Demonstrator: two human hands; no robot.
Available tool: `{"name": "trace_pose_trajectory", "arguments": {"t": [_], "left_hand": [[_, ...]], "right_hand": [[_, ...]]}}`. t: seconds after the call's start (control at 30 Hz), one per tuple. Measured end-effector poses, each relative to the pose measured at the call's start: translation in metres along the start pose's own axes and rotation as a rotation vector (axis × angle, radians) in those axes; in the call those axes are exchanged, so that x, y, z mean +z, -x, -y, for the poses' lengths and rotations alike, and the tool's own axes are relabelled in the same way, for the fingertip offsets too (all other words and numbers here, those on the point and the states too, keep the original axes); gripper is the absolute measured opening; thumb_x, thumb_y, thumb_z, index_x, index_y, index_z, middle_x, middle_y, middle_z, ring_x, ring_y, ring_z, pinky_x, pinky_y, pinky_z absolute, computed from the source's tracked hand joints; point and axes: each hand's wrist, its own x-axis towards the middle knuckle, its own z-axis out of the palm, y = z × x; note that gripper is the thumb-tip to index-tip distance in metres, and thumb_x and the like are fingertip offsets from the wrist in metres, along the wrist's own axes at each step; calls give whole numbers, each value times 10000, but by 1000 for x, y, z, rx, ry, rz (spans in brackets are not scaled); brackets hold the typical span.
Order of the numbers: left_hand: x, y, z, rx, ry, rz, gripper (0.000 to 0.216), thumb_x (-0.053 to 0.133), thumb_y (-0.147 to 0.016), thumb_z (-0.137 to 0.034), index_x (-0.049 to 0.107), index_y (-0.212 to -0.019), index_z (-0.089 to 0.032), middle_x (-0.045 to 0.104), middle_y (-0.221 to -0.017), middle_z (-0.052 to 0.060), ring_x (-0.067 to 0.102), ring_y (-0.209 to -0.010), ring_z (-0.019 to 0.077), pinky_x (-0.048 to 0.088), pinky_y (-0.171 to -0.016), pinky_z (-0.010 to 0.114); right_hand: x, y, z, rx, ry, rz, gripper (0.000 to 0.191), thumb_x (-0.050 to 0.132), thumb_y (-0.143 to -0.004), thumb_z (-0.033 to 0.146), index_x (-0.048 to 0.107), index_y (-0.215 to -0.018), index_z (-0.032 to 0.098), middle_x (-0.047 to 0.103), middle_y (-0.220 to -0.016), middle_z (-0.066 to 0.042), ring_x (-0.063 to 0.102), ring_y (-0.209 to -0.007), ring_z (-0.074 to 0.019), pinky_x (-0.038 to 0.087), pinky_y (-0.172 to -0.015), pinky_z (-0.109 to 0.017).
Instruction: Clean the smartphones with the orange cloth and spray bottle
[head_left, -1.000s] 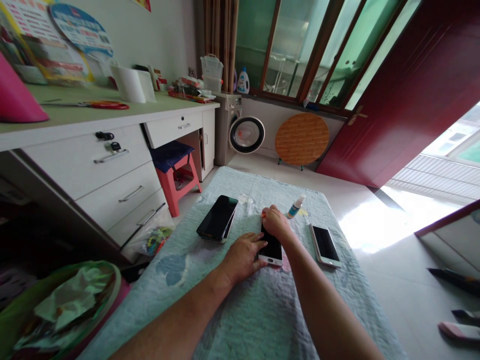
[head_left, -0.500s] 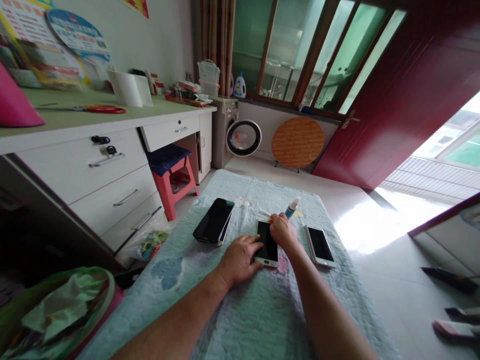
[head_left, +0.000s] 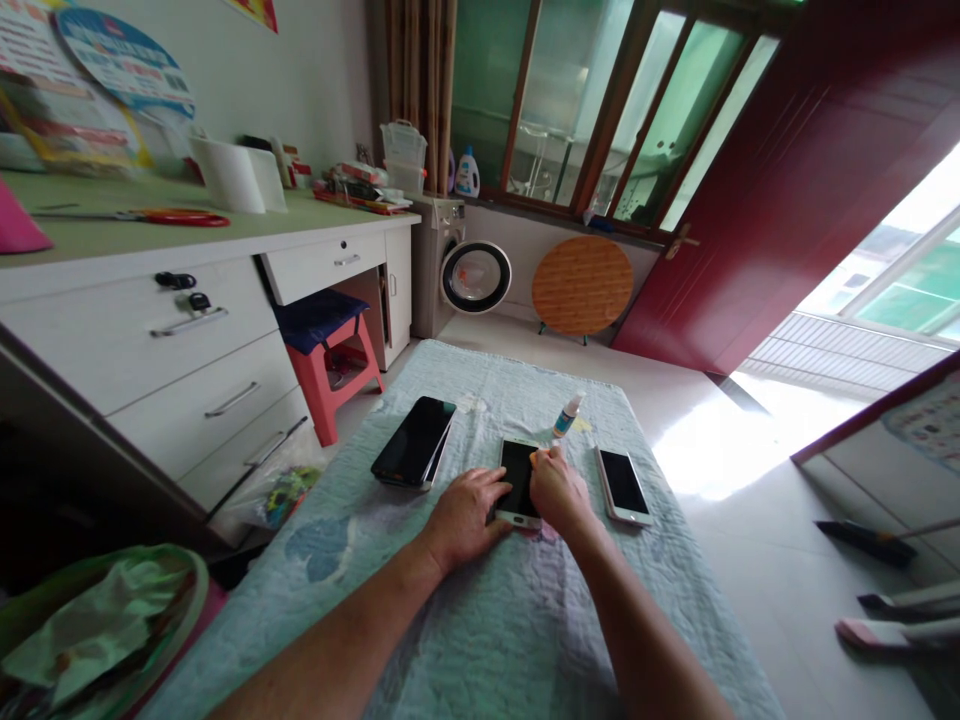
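Note:
A white-framed phone (head_left: 517,472) with a dark screen lies face up in the middle of a pale blue quilted cloth (head_left: 480,620). My left hand (head_left: 465,513) rests flat on the cloth with its fingers spread against the phone's left edge. My right hand (head_left: 556,489) lies over the phone's right side with its fingers bunched; something small and orange shows at the fingertips, too small to name. A dark phone (head_left: 414,454) lies to the left, a white phone (head_left: 622,485) to the right. A small spray bottle (head_left: 568,414) lies just beyond.
A white desk with drawers (head_left: 187,320) runs along the left, a red stool (head_left: 328,358) beneath it. A green basin (head_left: 90,630) sits at the lower left. A washing machine (head_left: 457,265), round wooden board (head_left: 581,286) and red door (head_left: 787,190) stand beyond. Sunlit floor lies to the right.
My right hand slid from the phone's top end down along its right side toward me. My left hand stayed at the phone's left edge. The view drifted slightly.

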Motion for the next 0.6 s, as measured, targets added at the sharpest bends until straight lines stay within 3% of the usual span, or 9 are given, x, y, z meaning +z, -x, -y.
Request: {"name": "trace_pose_trajectory", "arguments": {"t": [0.33,0.6], "left_hand": [[3,0,-2,-18,13,-29,419,662,-815,-362,648,-1201,-198,578,-1345,108,520,-1239,278,383,-1078,425],[2,1,1,-3,29,-33,433,695,-788,-385,652,-1180,-205,591,-1323,98,530,-1219,277,396,-1061,413]], "right_hand": [[-6,48,7,-316,-100,81,214,444,-909,204,629,-1015,209,581,-1005,-47,583,-719,-119,351,-592,-231],[11,27,-6,-203,-216,-57,250,403,-966,232,652,-979,224,554,-980,-21,550,-765,-97,354,-654,-206]]}}
